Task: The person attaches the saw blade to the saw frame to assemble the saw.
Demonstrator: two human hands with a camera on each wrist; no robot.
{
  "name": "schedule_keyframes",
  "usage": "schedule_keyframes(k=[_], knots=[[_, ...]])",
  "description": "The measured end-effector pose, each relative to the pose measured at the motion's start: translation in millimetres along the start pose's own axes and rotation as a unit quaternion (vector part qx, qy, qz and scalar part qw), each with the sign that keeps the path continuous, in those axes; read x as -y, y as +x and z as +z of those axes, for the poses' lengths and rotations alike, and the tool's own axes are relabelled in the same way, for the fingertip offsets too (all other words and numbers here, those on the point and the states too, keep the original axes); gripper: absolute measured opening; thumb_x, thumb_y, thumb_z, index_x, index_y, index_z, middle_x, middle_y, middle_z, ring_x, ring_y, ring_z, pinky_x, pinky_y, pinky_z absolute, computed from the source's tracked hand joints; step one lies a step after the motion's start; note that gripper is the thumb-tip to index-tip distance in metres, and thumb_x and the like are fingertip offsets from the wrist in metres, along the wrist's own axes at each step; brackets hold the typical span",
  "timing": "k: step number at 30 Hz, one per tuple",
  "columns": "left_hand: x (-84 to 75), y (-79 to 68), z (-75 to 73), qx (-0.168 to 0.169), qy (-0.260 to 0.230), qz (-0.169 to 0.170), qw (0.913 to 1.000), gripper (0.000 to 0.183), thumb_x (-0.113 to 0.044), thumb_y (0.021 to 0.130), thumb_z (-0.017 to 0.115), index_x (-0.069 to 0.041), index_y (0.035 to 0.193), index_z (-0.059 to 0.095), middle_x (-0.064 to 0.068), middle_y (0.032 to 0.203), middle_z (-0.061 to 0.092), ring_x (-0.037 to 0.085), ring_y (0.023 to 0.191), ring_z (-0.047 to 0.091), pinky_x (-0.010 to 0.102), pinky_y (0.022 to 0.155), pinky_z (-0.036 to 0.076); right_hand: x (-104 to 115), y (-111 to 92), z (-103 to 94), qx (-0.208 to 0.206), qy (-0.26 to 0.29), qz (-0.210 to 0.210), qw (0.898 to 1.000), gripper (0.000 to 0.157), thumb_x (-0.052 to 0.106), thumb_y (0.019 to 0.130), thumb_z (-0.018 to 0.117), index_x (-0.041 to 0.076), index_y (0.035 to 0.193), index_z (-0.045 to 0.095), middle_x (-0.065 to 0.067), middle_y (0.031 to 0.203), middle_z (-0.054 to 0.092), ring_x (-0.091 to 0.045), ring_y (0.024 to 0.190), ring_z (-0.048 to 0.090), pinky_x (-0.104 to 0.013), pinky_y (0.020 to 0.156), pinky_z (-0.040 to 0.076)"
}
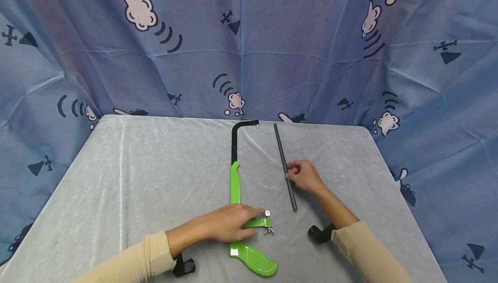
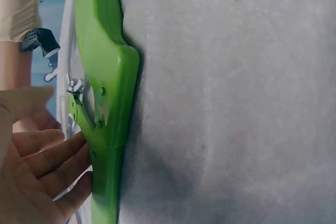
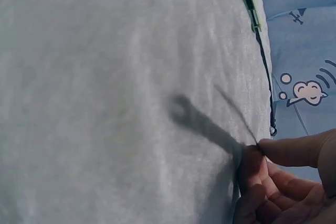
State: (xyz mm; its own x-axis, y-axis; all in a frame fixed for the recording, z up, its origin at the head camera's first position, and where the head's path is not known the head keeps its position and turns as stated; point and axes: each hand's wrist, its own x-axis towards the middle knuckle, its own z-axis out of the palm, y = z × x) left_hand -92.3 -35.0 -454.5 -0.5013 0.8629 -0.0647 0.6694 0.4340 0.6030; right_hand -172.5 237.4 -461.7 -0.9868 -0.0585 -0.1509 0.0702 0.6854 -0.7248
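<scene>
A hacksaw frame [image 1: 235,183] with a green body and a black bent bow lies upright in the middle of the table, its handle toward me. My left hand [image 1: 229,222] lies across its green body near the short green arm [image 1: 256,223] with the wing nut [image 1: 269,230]. In the left wrist view the fingers [image 2: 68,174] are fairly straight and touch the side of the green frame. To the right, a thin dark hacksaw blade [image 1: 280,144] lies slanted. My right hand [image 1: 305,176] pinches its edge between thumb and fingertips, seen also in the right wrist view.
A pale cloth covers the table [image 1: 175,166]. A blue patterned curtain [image 1: 194,58] hangs behind it and on both sides. Black wrist-worn devices sit at the left sleeve [image 1: 159,252] and the right sleeve [image 1: 365,252].
</scene>
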Motion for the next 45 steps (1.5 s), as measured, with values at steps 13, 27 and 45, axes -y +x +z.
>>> schedule_keyframes(k=[13,27,45], knots=[[1.6,5.8,3.7,-0.02,0.017,-0.021,0.9995,0.044,-0.005,0.088,0.07,-0.002,0.131,0.062,0.005,0.119,0.069,0.011,0.112,0.062,0.024,0.099,0.046,0,0,-1.6,0.064,0.188,0.079,0.977,0.041,0.003,0.093,0.063,-0.011,0.13,0.055,0.001,0.083,0.068,-0.01,0.07,0.06,-0.026,0.059,0.05],[3.6,10.4,7.6,-0.028,0.041,-0.005,0.9988,0.037,-0.004,0.087,0.07,-0.006,0.125,0.068,0.002,0.114,0.07,0.008,0.105,0.063,0.022,0.094,0.048,1,-5,1.4,0.074,0.283,0.071,0.954,0.047,0.004,0.095,0.062,-0.012,0.137,0.048,0.002,0.091,0.067,-0.005,0.074,0.057,-0.021,0.062,0.05],[0.9,12.0,7.2,-0.022,0.082,0.005,0.9964,0.037,-0.002,0.083,0.072,-0.009,0.12,0.07,-0.002,0.094,0.063,0.005,0.082,0.058,0.02,0.076,0.049,15,-10,14.8,0.103,0.294,0.051,0.949,0.045,0.004,0.094,0.063,-0.01,0.135,0.051,0.002,0.089,0.067,-0.007,0.072,0.057,-0.021,0.062,0.049]])
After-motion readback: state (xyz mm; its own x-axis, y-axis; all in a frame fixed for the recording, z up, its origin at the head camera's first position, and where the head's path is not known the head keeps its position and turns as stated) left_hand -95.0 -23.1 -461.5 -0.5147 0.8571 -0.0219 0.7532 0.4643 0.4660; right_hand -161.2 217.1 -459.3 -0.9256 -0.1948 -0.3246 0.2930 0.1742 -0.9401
